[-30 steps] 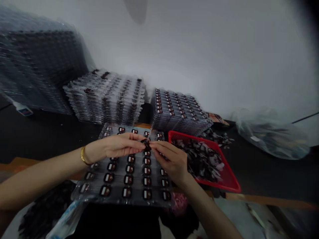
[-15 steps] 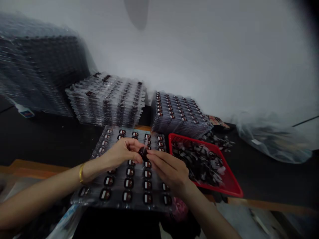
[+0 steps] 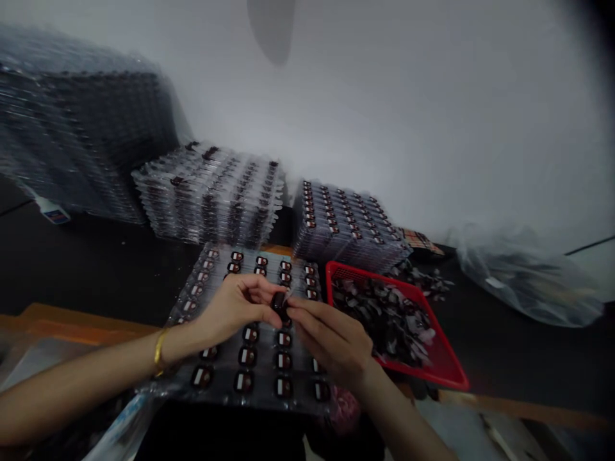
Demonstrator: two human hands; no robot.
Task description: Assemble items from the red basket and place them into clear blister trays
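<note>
My left hand pinches a small, glossy dark piece with a rounded outline between thumb and fingers. At its right edge, the fingertips of my right hand are closed on the same piece. A thin pale strip sticks up beside those fingertips; what it joins to is hard to make out. Both hands are above a clear plastic tray, where rows of dark rounded pieces with white and brown faces sit in pockets. My hands cover part of the middle rows.
To the right stands a red basket of dark pieces and clear scraps. Behind are a stack of filled trays, another tray stack and a tall wrapped stack. A plastic bag lies far right, a white bottle far left.
Both hands have come slightly lower in view with the dark piece, which appears turned a little. The whole scene has shifted slightly with the camera.
</note>
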